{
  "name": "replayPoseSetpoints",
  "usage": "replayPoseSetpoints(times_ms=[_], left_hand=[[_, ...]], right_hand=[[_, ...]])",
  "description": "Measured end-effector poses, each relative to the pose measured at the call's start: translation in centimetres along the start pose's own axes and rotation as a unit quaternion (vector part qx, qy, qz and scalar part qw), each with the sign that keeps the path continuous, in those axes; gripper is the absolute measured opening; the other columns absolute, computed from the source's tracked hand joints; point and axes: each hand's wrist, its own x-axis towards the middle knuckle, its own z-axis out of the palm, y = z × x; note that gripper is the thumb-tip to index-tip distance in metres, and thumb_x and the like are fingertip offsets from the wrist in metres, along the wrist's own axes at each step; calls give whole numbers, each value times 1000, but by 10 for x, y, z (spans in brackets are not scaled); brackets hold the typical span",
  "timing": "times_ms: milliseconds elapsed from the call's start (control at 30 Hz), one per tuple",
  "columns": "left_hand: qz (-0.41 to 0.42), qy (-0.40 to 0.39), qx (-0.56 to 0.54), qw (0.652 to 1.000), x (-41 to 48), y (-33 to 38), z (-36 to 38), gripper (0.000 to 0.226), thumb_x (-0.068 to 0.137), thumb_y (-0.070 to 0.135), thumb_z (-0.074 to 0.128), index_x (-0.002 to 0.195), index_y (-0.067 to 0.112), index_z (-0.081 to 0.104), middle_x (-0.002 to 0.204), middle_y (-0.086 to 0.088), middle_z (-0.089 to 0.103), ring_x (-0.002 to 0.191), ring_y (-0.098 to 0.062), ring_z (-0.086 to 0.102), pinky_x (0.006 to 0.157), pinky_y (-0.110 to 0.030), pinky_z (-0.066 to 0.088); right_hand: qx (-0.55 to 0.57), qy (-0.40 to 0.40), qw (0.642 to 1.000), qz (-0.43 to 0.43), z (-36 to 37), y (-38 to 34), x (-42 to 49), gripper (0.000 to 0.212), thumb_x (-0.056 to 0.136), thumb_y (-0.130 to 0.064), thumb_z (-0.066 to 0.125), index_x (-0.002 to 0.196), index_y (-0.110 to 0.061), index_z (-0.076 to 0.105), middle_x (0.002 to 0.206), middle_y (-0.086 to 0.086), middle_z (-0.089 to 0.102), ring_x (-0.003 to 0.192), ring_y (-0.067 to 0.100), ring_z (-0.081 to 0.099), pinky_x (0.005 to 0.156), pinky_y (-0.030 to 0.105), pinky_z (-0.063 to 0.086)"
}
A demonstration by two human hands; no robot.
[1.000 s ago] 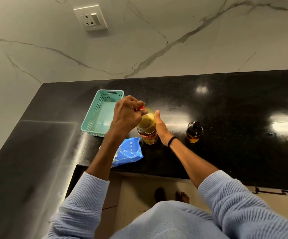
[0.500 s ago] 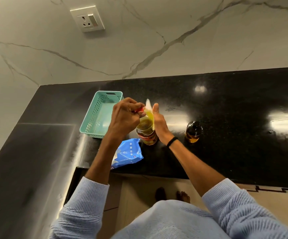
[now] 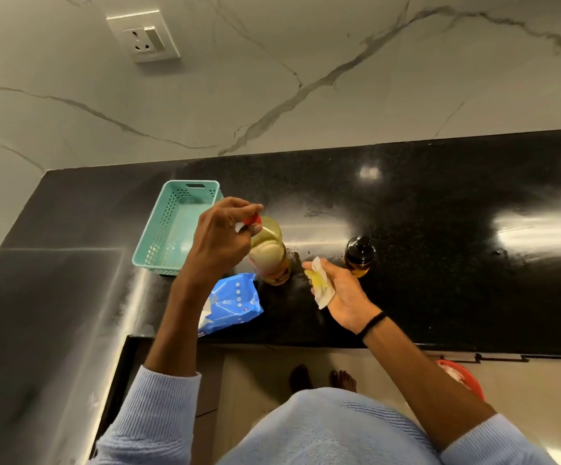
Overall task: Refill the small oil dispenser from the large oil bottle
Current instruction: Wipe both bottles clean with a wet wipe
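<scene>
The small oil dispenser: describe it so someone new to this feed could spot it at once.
Start at the black countertop under the marble wall. Near its front edge, right of the large oil bottle and just beyond the right hand, stands the small oil dispenser. It is the shortest bottle, dark amber with a black top, and untouched.

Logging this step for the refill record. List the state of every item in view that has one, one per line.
Large oil bottle: upright on counter, left hand at its red cap.
Small oil dispenser: upright, capped, untouched.
Tissue: crumpled, oil-stained, in right hand.
Teal basket: empty.
Blue wipes pack: lying flat at the counter edge.
</scene>
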Motion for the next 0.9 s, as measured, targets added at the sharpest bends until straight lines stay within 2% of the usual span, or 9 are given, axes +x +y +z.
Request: replayPoseSetpoints(times_ms=[100, 200, 267, 367, 467, 600, 700, 800, 900], left_hand=[[-1, 67, 59, 996, -9, 12, 13, 47, 80, 6, 77, 126, 11, 67, 122, -13, 65, 111, -28, 59, 93, -20, 36], [32, 148, 30, 988, -31, 47, 37, 46, 83, 4, 73, 128, 7, 65, 119, -13, 64, 105, -23, 59, 94, -10, 34], [15, 121, -45, 991, -48, 70, 61, 42, 86, 10, 74, 127, 9, 66, 113, -7, 66, 98, -12, 60, 85, -8, 39], [-100, -27, -168, 980, -64, 82, 96, 37, 90, 32, 71, 126, 23, 66, 111, 6, 64, 94, -2, 60, 81, -7, 46], [-138, -108, -211, 962, -74, 84, 123, 37, 86, 41, 73, 121, 33, 68, 102, 14, 67, 94, -3, 65, 82, -31, 58], [-148, -122, -204, 960, -80, 91, 145, 34, 86, 29, 74, 120, 35, 70, 99, 14, 69, 90, -1, 65, 82, -34, 58], [-180, -89, -207, 957, -77, 93, 154, 32, 88, 16, 71, 118, 27, 73, 100, 9, 70, 90, -2, 64, 85, -31, 57], [-246, -73, -268, 928, -71, 90, 160, 30, 88, 10, 68, 114, 24, 73, 104, 6, 71, 95, -5, 66, 85, -33, 59], [-267, -78, -316, 907, -67, 89, 164, 29, 89, 7, 67, 108, 28, 72, 98, 7, 72, 96, -9, 68, 83, -33, 60]], right_hand=[[47, -3, 999, -8, -11, -7, -28, 35, 102, -31, 50, 107, -8, 76, 107, 5, 70, 88, 15, 58, 92, 32, 43], [128, -12, 992, -6, -17, -13, -47, 36, 101, -30, 50, 117, -4, 70, 104, 11, 69, 87, 21, 63, 95, 38, 48], [174, -10, 985, -3, -21, -16, -55, 40, 102, -31, 47, 125, -2, 64, 109, 14, 70, 94, 24, 66, 99, 41, 48], [240, -22, 971, -1, -27, -17, -63, 46, 103, -31, 45, 132, 1, 58, 121, 19, 64, 108, 27, 62, 111, 44, 39], [276, -41, 960, -3, -35, -19, -71, 45, 100, -29, 47, 129, 4, 59, 123, 23, 62, 114, 29, 60, 112, 43, 39], [272, -25, 962, -17, -44, -20, -77, 41, 100, -29, 46, 121, 2, 64, 116, 24, 65, 108, 29, 63, 113, 42, 38], [246, 15, 969, -23, -56, -19, -76, 41, 103, -33, 45, 122, -4, 66, 124, 23, 65, 112, 32, 63, 107, 47, 44], [252, 66, 966, -2, -70, -18, -72, 40, 103, -37, 45, 122, -10, 67, 125, 19, 65, 112, 31, 63, 99, 49, 49], [282, 38, 958, 33, -77, -16, -71, 44, 99, -45, 52, 123, -10, 64, 123, 20, 65, 114, 32, 63, 100, 51, 49]])
